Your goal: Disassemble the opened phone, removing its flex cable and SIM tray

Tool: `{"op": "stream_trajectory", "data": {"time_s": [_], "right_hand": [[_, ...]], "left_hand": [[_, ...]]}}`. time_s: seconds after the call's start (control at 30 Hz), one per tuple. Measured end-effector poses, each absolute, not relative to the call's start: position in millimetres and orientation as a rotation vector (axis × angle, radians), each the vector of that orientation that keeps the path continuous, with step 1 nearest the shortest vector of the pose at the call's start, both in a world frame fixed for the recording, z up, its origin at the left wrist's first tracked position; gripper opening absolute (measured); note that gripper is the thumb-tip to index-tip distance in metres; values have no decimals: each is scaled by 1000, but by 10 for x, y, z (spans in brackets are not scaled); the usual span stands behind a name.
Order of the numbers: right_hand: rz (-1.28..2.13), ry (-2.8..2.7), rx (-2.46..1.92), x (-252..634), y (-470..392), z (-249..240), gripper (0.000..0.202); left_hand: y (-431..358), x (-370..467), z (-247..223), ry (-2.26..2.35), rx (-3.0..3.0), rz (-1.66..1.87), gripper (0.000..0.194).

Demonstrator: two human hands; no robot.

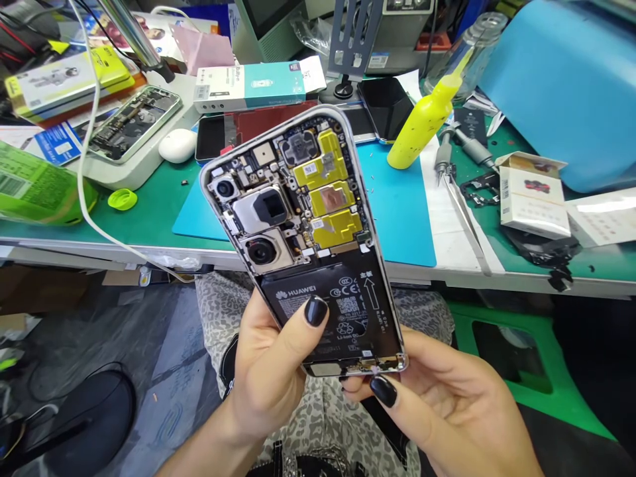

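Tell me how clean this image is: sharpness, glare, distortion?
Head view: the opened phone looks sharp, HUAWEI lettering readable on its battery; in the same view, a glint marks the left thumbnail, and wide-angle stretching shows toward the edges.

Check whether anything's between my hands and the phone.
Nothing visible is. Your left hand grips the phone directly, thumb on the battery; your right hand is at its bottom edge, with nothing seen in between.

left hand (268, 361) grips; right hand (450, 401) curls beside it.
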State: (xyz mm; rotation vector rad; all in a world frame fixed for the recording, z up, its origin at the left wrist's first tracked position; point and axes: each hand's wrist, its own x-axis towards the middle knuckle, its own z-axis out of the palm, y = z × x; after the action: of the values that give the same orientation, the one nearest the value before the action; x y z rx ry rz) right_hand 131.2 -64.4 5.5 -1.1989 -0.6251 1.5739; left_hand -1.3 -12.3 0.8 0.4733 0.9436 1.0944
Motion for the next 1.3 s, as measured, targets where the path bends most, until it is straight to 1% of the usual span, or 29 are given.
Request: {"op": "stream_trajectory", "data": {"time_s": [0.17, 0.37, 0.53, 0.67, 0.9, 1.13, 1.23, 1.3], "right_hand": [[1549, -664, -1223, 1301, -642, 36, 20], [1546, -677, -1200, 1321, -648, 47, 13], [1588, -657, -1198, 1348, -666, -2, 10], [1609, -626, -1185, 1359, -656, 9, 6], [1651, -618, -1140, 1366, -660, 16, 12], [1686, -610, -1151, 1368, -633, 31, 6], [1670, -641, -1199, 1336, -638, 39, 11], [1652, -674, -1261, 1318, -641, 51, 8]], "left_hand": [[-137, -3, -1, 944, 445, 1150, 27], [-135, 4, -7, 920, 522, 1197, 16], [-116, 18, -83, 796, 607, 1250, 7], [-113, 17, -106, 849, 684, 1314, 6], [-137, 39, -88, 873, 734, 1358, 7], [-130, 44, -82, 902, 676, 1356, 9], [-97, 40, -100, 888, 615, 1345, 12], [-78, 37, -113, 864, 574, 1331, 16]]}}
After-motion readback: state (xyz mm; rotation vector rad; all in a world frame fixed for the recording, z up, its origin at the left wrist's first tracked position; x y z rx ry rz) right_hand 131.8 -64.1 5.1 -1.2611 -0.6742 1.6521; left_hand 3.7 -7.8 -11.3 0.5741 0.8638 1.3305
